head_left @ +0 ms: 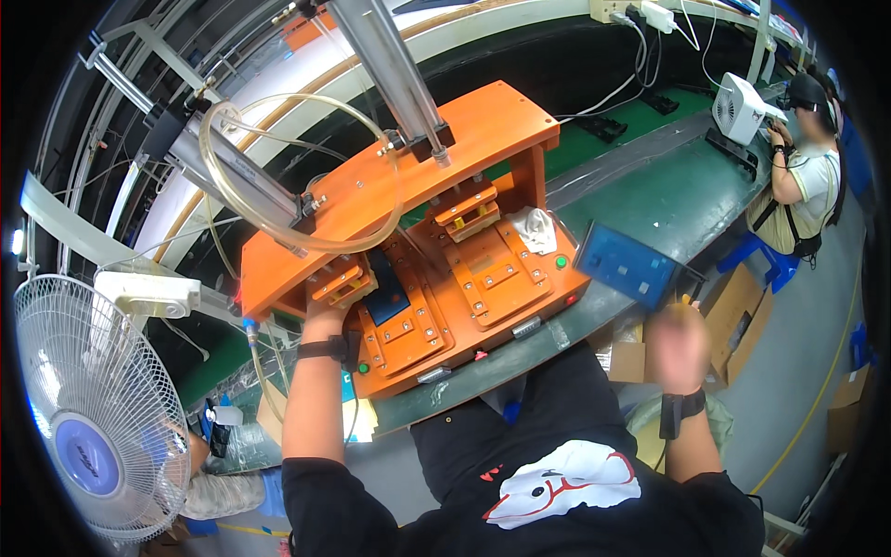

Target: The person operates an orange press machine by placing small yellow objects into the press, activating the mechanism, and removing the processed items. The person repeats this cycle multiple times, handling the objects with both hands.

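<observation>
An orange two-station press (399, 190) stands on the green bench before me. My left hand (323, 314) reaches in at its left side, under the left press head (342, 278); its fingers are hidden there. Close by, a dark blue flat piece (386, 295) lies in the left orange fixture (408, 334). The right fixture (501, 278) holds no such piece. My right hand (679, 348) is off the bench's front edge, smeared by motion. Just beyond it are a blue tray (627, 265) and a small dark object (687, 286); whether the hand touches that object cannot be made out.
A white cloth (534, 230) sits at the press's right rear. Pneumatic cylinders (394, 74) and a looped clear hose (215, 176) rise above. A large fan (93, 408) stands left. Cardboard boxes (742, 316) lie right of the bench; a seated person (807, 176) works farther along.
</observation>
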The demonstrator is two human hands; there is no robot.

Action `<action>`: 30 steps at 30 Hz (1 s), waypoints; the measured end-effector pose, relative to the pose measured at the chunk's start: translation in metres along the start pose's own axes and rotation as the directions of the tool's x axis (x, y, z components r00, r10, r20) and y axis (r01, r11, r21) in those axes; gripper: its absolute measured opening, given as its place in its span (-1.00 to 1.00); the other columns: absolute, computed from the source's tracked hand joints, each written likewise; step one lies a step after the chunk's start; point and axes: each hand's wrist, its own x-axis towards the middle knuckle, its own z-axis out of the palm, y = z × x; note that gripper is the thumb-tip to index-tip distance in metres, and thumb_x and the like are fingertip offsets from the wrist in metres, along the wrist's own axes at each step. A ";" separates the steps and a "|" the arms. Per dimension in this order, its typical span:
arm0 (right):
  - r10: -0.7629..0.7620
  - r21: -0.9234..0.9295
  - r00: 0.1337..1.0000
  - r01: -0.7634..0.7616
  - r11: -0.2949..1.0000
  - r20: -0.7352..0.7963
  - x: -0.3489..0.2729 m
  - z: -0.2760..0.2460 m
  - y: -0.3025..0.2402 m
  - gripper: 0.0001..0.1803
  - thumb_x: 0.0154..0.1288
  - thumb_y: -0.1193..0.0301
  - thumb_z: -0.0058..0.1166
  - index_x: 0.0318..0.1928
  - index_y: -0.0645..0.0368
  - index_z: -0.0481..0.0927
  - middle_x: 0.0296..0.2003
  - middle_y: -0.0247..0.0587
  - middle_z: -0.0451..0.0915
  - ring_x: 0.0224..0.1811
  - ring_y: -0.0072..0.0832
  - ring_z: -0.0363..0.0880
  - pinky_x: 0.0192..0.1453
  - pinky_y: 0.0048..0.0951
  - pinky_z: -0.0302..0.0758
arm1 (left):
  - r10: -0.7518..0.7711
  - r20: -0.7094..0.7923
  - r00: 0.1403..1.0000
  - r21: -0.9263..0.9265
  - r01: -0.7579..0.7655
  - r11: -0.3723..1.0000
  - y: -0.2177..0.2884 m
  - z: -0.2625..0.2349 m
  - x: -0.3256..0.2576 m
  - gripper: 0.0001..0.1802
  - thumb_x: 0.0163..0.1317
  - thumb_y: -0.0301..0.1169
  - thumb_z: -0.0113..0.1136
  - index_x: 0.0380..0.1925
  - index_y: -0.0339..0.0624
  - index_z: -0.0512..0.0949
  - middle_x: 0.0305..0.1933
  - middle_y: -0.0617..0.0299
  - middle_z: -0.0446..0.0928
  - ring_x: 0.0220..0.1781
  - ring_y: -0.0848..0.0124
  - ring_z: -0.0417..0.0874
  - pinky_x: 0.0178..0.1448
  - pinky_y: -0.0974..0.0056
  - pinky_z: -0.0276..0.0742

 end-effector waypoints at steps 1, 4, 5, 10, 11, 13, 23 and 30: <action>-0.012 -0.005 0.999 0.011 1.000 -0.033 0.005 -0.001 -0.001 -0.77 0.60 0.17 0.17 0.02 0.02 0.64 -0.12 -0.32 0.72 -0.06 -0.47 0.70 0.04 -0.39 0.58 | 0.024 -0.048 0.999 0.020 -0.023 1.000 -0.003 0.007 -0.002 -0.61 0.37 -0.24 0.23 0.14 -0.12 0.61 0.13 0.00 0.67 0.20 -0.01 0.66 0.21 -0.01 0.62; -0.033 -0.013 0.996 0.032 0.999 -0.078 0.016 0.002 -0.001 -0.76 0.58 0.14 0.20 -0.01 0.00 0.62 -0.15 -0.27 0.72 -0.06 -0.46 0.71 0.05 -0.38 0.57 | 0.091 -0.152 0.984 0.145 -0.069 0.987 -0.011 0.019 -0.010 -0.71 0.31 -0.26 0.22 -0.06 -0.15 0.66 -0.12 0.03 0.70 -0.05 0.05 0.74 -0.01 0.00 0.66; -0.033 -0.010 0.996 0.032 0.999 -0.080 0.020 0.002 0.001 -0.76 0.58 0.14 0.20 -0.01 0.00 0.62 -0.15 -0.27 0.72 -0.06 -0.45 0.71 0.05 -0.38 0.57 | 0.091 -0.161 0.983 0.173 -0.063 0.983 -0.013 0.021 -0.010 -0.73 0.30 -0.26 0.22 -0.09 -0.14 0.67 -0.17 0.05 0.70 -0.09 0.07 0.74 -0.06 0.02 0.66; -0.022 -0.007 0.995 0.021 1.000 -0.102 0.035 -0.009 0.004 -0.75 0.57 0.13 0.21 -0.01 0.01 0.62 -0.14 -0.25 0.72 -0.06 -0.44 0.71 0.04 -0.38 0.58 | -0.046 0.078 0.996 0.028 0.044 0.999 0.005 -0.008 -0.003 -0.73 0.39 -0.22 0.22 -0.02 -0.07 0.66 -0.03 0.10 0.73 0.05 0.03 0.74 0.04 0.01 0.67; -0.023 -0.004 0.994 0.023 1.000 -0.103 0.037 -0.012 0.005 -0.75 0.57 0.13 0.21 -0.01 0.01 0.62 -0.13 -0.24 0.72 -0.06 -0.44 0.71 0.04 -0.38 0.59 | -0.023 0.078 0.997 -0.015 0.024 1.000 0.006 -0.010 -0.003 -0.74 0.39 -0.22 0.22 -0.04 -0.08 0.66 -0.04 0.10 0.73 0.03 0.02 0.74 0.02 0.01 0.67; -0.036 -0.002 0.993 0.035 0.999 -0.112 0.043 -0.017 0.006 -0.75 0.58 0.14 0.21 -0.01 0.02 0.63 -0.13 -0.25 0.72 -0.06 -0.44 0.72 0.04 -0.38 0.59 | 0.005 0.059 0.998 0.064 -0.009 0.998 0.005 -0.010 -0.005 -0.72 0.40 -0.19 0.23 -0.03 -0.07 0.66 -0.05 0.07 0.73 0.03 0.01 0.74 0.02 0.00 0.67; -0.043 -0.063 0.994 0.036 0.997 -0.105 0.089 -0.030 0.005 -0.75 0.54 0.15 0.27 0.00 0.01 0.62 -0.08 -0.36 0.70 0.04 -0.43 0.66 0.07 -0.38 0.56 | -0.122 0.055 0.991 -0.343 0.134 0.930 -0.007 0.004 -0.024 -0.58 0.43 0.00 0.22 0.05 -0.07 0.65 -0.03 0.04 0.72 0.08 0.03 0.72 0.09 -0.04 0.64; -0.063 -0.284 0.998 0.066 0.956 0.022 0.191 0.006 0.022 -0.75 0.59 0.15 0.18 0.05 0.00 0.57 0.00 -0.36 0.68 0.04 -0.42 0.70 0.05 -0.39 0.51 | -0.029 0.169 0.985 -0.492 0.110 0.864 0.043 -0.054 -0.031 -0.65 0.39 -0.32 0.24 0.11 -0.21 0.63 0.00 -0.07 0.71 0.08 -0.05 0.71 0.14 0.02 0.63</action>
